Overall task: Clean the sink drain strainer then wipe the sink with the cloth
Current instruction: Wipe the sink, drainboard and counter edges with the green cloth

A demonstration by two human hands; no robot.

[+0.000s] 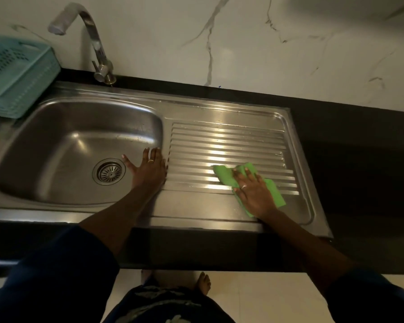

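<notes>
A steel sink has a round drain strainer seated in the bowl's floor. To its right lies the ribbed draining board. My right hand presses flat on a green cloth at the near part of the ribs, fingers spread over it. My left hand rests open on the bowl's right rim, fingers splayed, thumb pointing toward the strainer, holding nothing.
A curved steel tap stands behind the bowl. A teal plastic basket sits at the back left. Black countertop surrounds the sink; a white marble wall rises behind. Bare feet show on the floor below.
</notes>
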